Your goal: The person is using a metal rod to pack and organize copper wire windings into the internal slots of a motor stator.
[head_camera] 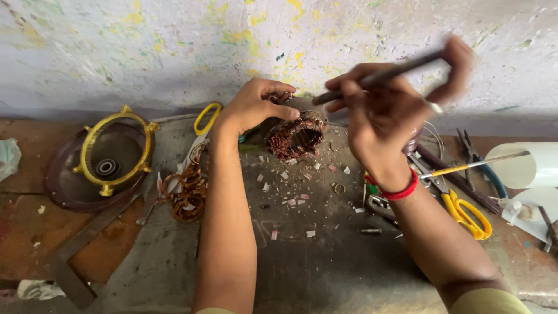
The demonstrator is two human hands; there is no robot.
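The left hand [256, 104] steadies the stator [296, 138], fingers curled on its rim at about 10 o'clock; it stands on the bench [325, 267] by the wall. The right hand [386, 113], at 3 o'clock of the stator, grips a blurred rod [378, 77]. Stripping the winding seems in hand; next calls for aiming the rod tip into a slot.

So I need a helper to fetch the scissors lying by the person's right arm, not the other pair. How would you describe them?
Start at the white plastic roll at the right edge of the bench. Just left of it, among the pliers and dark tools, lie the yellow-handled scissors, beside the right forearm below its red wristband. Both handle loops show fully, unlike the pair far left of the wound motor core.
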